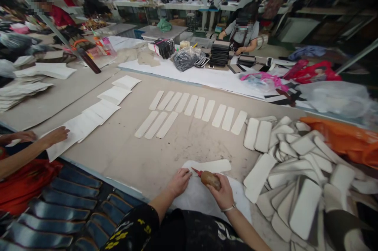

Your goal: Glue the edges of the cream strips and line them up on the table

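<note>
Close in front of me lies a white strip with rounded ends [220, 165], partly over a white sheet [236, 192]. My left hand [180, 182] has its fingers bent together at the strip's left end, holding it down. In my right hand [223, 194] is a brown, rounded squeeze bottle [210, 180] with a red pointed nozzle. It is tilted so that the nozzle points left, toward the left hand's fingertips, just over the strip. Whether the tip touches the strip I cannot tell.
Two rows of white strips [189, 104] lie on the table [189, 144]. A large heap of pale pieces [283, 180] covers the right side, beside orange cloth [348, 140]. At left, a co-worker's hand [57, 134] touches white panels [91, 117]. Another person works across the table.
</note>
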Demonstrator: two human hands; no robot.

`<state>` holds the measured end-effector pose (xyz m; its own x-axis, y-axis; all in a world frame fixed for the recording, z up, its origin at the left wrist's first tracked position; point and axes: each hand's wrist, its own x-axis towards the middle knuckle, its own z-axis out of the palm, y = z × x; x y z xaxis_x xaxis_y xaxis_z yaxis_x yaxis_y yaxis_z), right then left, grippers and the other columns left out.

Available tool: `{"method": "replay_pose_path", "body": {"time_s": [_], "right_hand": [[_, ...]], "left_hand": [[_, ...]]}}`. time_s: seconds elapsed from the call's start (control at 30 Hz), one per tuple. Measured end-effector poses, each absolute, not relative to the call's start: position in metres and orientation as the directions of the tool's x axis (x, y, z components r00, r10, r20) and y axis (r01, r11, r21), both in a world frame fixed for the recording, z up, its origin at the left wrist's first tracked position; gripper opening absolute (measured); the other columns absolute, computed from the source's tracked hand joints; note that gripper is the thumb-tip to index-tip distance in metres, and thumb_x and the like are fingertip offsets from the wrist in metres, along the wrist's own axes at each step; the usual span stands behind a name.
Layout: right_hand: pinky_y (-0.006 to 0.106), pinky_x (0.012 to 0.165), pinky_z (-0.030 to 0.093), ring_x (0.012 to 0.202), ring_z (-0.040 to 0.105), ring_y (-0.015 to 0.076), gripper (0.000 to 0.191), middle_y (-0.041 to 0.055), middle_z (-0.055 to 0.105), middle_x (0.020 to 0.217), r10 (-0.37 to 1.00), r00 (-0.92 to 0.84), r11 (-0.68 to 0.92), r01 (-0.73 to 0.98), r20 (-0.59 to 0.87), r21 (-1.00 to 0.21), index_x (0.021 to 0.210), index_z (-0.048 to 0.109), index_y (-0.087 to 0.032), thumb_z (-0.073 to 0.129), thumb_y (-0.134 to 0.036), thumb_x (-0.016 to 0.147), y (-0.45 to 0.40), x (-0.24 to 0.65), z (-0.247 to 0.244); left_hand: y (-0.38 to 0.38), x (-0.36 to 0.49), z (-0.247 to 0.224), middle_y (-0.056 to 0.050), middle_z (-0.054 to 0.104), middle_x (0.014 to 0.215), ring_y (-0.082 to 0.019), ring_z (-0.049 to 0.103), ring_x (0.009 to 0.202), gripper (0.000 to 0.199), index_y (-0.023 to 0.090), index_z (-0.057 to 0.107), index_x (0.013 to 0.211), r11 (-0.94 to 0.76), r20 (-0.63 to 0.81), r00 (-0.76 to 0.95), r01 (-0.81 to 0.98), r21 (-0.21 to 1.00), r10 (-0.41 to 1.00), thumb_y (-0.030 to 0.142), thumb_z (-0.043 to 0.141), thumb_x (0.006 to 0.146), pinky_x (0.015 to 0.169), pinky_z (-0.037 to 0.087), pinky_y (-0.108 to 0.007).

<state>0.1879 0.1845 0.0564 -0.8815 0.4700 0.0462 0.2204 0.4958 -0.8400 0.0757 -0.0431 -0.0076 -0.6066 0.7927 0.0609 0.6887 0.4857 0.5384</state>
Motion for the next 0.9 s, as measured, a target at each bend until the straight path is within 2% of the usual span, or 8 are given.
{"method": "replay_pose_path", "body": {"time_s": [0.23,0.43,0.6,0.73,0.83,0.9], "right_hand": [[0.047,0.089,0.052,0.096,0.060,0.0287,0.042,0.0107,0.066,0.100,0.488,-0.870,0.545,0.242,0.070,-0.803,0.105,0.062,-0.017,0.070,-0.041,0.072,0.200,0.192,0.052],[0.047,0.091,0.049,0.098,0.058,0.0290,0.048,0.0139,0.063,0.102,0.622,-0.782,0.539,0.392,0.039,-0.745,0.108,0.060,-0.010,0.065,-0.042,0.073,0.241,0.211,0.051],[0.049,0.089,0.049,0.095,0.058,0.0308,0.061,0.0179,0.061,0.100,0.739,-0.672,0.510,0.505,0.054,-0.697,0.109,0.062,-0.005,0.064,-0.052,0.071,0.275,0.224,0.050],[0.051,0.085,0.050,0.091,0.058,0.0325,0.068,0.0172,0.063,0.095,0.794,-0.603,0.497,0.572,0.077,-0.652,0.107,0.064,-0.007,0.061,-0.062,0.067,0.289,0.228,0.049],[0.053,0.083,0.050,0.091,0.059,0.0333,0.066,0.0169,0.064,0.096,0.787,-0.606,0.520,0.549,0.116,-0.654,0.106,0.064,-0.009,0.061,-0.064,0.069,0.285,0.229,0.048],[0.054,0.085,0.051,0.093,0.059,0.0333,0.063,0.0168,0.065,0.098,0.748,-0.648,0.542,0.470,0.145,-0.697,0.108,0.062,-0.010,0.064,-0.061,0.070,0.274,0.227,0.049]], "left_hand": [[-0.045,0.074,-0.011,-0.013,0.054,0.120,-0.025,0.049,0.111,0.039,0.017,0.060,0.124,0.481,0.055,-0.588,0.708,0.517,0.807,0.011,0.046,0.089,0.101,0.046,-0.042],[-0.046,0.073,-0.011,-0.013,0.055,0.122,-0.026,0.048,0.114,0.038,0.018,0.061,0.123,0.512,-0.020,-0.596,0.672,0.535,0.803,0.014,0.043,0.090,0.103,0.044,-0.043],[-0.046,0.070,-0.016,-0.012,0.055,0.125,-0.025,0.048,0.116,0.037,0.020,0.061,0.124,0.533,-0.063,-0.609,0.634,0.561,0.791,0.017,0.042,0.092,0.105,0.042,-0.044],[-0.047,0.069,-0.023,-0.013,0.055,0.123,-0.026,0.049,0.114,0.036,0.018,0.063,0.121,0.509,-0.011,-0.608,0.654,0.560,0.794,0.016,0.043,0.090,0.102,0.045,-0.046],[-0.047,0.070,-0.025,-0.013,0.056,0.121,-0.026,0.050,0.112,0.037,0.019,0.062,0.121,0.491,0.032,-0.606,0.673,0.553,0.795,0.014,0.043,0.090,0.100,0.047,-0.045],[-0.047,0.071,-0.022,-0.012,0.056,0.121,-0.025,0.051,0.111,0.036,0.019,0.062,0.121,0.489,0.043,-0.605,0.681,0.546,0.795,0.014,0.044,0.090,0.100,0.047,-0.044]]}}
